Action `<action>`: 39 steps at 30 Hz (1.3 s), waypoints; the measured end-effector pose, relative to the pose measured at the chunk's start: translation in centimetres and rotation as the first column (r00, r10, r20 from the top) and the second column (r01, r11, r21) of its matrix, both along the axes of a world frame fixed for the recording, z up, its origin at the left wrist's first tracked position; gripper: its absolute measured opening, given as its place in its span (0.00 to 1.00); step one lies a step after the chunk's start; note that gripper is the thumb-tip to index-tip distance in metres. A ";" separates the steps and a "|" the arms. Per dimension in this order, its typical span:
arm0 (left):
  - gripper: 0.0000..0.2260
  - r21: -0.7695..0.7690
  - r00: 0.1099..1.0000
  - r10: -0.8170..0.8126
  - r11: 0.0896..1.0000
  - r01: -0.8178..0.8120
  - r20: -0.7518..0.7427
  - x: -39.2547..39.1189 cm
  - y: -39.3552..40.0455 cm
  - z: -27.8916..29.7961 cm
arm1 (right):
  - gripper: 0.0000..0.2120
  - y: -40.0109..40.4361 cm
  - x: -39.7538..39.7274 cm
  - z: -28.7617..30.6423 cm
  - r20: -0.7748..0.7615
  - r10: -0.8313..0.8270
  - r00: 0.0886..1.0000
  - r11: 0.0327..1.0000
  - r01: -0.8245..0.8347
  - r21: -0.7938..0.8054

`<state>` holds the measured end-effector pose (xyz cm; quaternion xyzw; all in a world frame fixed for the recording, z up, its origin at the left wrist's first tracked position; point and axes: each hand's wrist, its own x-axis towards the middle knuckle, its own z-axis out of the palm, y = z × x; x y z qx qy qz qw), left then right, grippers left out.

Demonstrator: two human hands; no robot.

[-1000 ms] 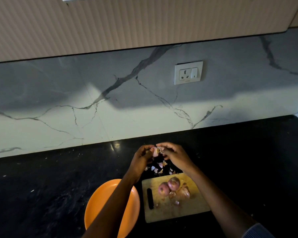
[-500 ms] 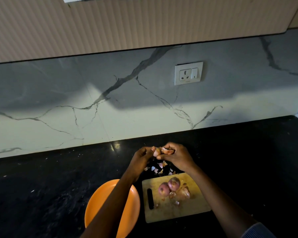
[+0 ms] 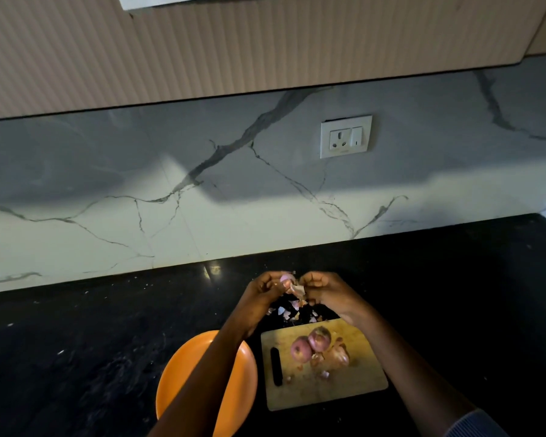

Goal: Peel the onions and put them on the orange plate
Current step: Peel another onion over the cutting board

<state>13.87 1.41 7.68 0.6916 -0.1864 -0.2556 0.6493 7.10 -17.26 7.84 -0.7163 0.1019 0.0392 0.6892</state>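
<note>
1. Reaching forward over the dark table (image 3: 76,357), your two forearms run up from the bottom edge; a sliver of grey sleeve (image 3: 473,425) shows on the right one.
2. Beneath your left forearm sits the orange plate (image 3: 183,373), with no onion on the part that shows.
3. Just right of the plate lies the wooden cutting board (image 3: 344,389), a dark slot (image 3: 276,366) near its left edge.
4. Three onions wait on the board: two pink ones, touching, (image 3: 300,349) and (image 3: 319,338), and a browner one (image 3: 339,356) just beside them, with skin scraps (image 3: 323,373) scattered around.
5. Past the board's far edge, more torn skin pieces (image 3: 289,312) litter the table under your hands.
6. Above that litter, your left hand (image 3: 260,299) holds the small pink onion (image 3: 287,280) in curled fingers.
7. Your right hand (image 3: 327,293), close against the left, pinches a loose flap of skin (image 3: 297,290) hanging from that onion.
8. Behind your hands rises a veined marble wall (image 3: 139,222), with a white socket and switch (image 3: 345,136) mounted right of centre.
9. Farthest up, ribbed beige cabinets (image 3: 234,48) span the top.
</note>
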 end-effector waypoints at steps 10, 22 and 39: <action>0.14 -0.076 0.979 0.187 0.978 -0.193 -0.082 0.6 1.5 -1.0 | 0.07 -1.0 0.2 0.0 -0.014 -0.102 0.995 0.974 0.097 -0.205; 0.14 -0.116 0.961 0.158 0.975 -0.188 -0.225 0.0 0.0 -1.9 | 0.05 0.1 0.4 -3.0 -0.036 -0.071 0.997 0.802 0.035 -0.596; 0.14 -0.158 0.952 0.161 0.966 -0.206 -0.260 -1.2 -1.0 -0.9 | 0.13 1.7 0.8 -1.4 0.287 -0.003 0.958 0.860 0.149 -0.488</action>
